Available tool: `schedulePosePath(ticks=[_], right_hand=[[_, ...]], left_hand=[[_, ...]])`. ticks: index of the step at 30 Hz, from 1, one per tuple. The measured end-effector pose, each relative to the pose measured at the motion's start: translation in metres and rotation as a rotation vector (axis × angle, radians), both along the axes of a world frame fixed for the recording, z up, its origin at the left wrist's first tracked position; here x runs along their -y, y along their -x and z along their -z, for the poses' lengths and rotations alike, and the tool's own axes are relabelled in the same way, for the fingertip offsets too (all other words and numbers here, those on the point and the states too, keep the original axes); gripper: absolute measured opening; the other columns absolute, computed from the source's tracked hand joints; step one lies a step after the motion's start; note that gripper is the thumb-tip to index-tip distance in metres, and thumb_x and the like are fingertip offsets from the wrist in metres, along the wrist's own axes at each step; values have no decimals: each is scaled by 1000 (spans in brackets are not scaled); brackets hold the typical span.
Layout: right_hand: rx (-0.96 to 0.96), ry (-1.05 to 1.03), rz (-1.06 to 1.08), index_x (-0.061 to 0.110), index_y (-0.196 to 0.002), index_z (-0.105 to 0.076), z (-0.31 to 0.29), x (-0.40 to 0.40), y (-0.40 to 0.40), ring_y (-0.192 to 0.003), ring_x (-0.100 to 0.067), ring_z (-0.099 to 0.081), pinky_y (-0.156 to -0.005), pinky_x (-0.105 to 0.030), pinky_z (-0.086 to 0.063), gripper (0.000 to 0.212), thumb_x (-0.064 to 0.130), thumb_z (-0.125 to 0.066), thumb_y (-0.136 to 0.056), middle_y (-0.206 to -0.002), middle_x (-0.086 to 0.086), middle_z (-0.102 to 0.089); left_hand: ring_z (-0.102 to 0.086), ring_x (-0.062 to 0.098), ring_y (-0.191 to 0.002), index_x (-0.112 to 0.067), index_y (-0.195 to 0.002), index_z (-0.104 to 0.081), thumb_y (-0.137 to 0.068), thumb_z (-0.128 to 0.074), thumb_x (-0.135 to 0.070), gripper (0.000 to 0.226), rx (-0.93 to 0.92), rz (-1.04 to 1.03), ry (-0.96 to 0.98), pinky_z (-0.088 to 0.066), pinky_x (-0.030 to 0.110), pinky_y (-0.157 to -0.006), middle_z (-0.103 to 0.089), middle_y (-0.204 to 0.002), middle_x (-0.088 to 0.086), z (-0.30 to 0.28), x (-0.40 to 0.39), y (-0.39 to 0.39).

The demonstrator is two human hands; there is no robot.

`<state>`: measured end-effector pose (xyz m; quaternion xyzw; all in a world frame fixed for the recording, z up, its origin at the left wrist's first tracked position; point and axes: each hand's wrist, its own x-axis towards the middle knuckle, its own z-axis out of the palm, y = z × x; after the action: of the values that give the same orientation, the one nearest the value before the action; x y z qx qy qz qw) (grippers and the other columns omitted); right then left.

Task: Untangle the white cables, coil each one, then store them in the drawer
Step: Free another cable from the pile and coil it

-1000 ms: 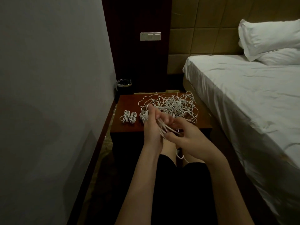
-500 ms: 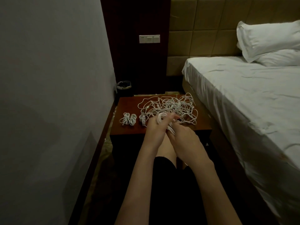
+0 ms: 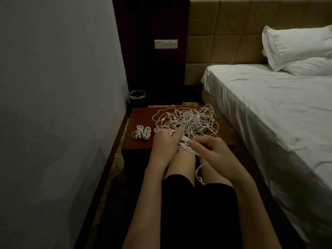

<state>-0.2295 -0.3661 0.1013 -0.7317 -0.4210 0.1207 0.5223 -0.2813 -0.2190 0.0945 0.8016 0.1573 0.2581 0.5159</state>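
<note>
Hands meet over the near edge of a dark wooden tabletop (image 3: 136,115) in a dim bedroom, where a person sits with bare knees drawn up to it. The left hand (image 3: 166,143) curls its fingers around a bundle of white cable loops (image 3: 185,143), gripping them at the tabletop's 6 o'clock edge. The right hand (image 3: 212,150) pinches the same cable just beside it, thumb and fingers closed on the strands, while a loose end (image 3: 199,172) hangs down between the knees. Behind the hands, toward 12 o'clock, a large tangled heap of white cables (image 3: 190,119) sprawls across most of the surface. At 9 o'clock on the tabletop, apart from the heap, lie two small coiled cables (image 3: 142,132) side by side. A small dark bin with a shiny rim (image 3: 137,97) stands on the floor beyond the tabletop at 11 o'clock, below a white wall switch plate (image 3: 166,44). A bed with white sheets (image 3: 278,108) and two pillows (image 3: 296,49) fills the 2 o'clock side.
</note>
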Motion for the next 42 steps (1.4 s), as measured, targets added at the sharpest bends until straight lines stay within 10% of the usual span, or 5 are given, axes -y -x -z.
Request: schedulePosePath(ticks=[5,14,24,34,42], right_hand=[[-276,-257,144,17,-63,-68,3,5,-6,-41,-3,-29,-43,-15,-24,38,29,-48,-92,-45,6,-40],[128,84,90,11,-63,-55,-2,-21,17,-48,-3,-42,-53,-16,-30,39,17,-46,-100,-49,8,-43],[281,-170,279,32,-67,-60,-8,-3,6,-60,-10,-59,-59,-16,-44,27,25,-58,-93,-62,7,-62],[-90,-331,250,-7,-74,-58,1,1,-8,-49,-6,-49,-50,-16,-41,40,32,-60,-85,-58,-6,-54],[53,5,189,13,-54,-48,15,-20,1,-46,-10,-36,-52,-25,-29,49,21,-42,-102,-48,1,-40]], left_hand=[[-47,22,-58,-6,-69,-53,-98,-52,-36,42,142,82,272,-38,31,-59,-48,-65,16,-7,10,0],[-26,13,-41,-17,-48,-32,-101,-49,-23,55,220,-226,-198,-23,27,-46,-32,-43,-3,-3,2,-28],[-36,22,-52,4,-58,-47,-100,-48,-28,53,182,-113,-8,-28,29,-50,-44,-56,19,11,6,-15],[-35,22,-60,-8,-65,-51,-100,-48,-26,40,82,320,334,-28,23,-51,-38,-61,11,-6,20,-3],[-30,9,-44,-17,-52,-34,-101,-48,-26,52,308,-118,89,-26,24,-47,-33,-46,-2,0,18,-24]])
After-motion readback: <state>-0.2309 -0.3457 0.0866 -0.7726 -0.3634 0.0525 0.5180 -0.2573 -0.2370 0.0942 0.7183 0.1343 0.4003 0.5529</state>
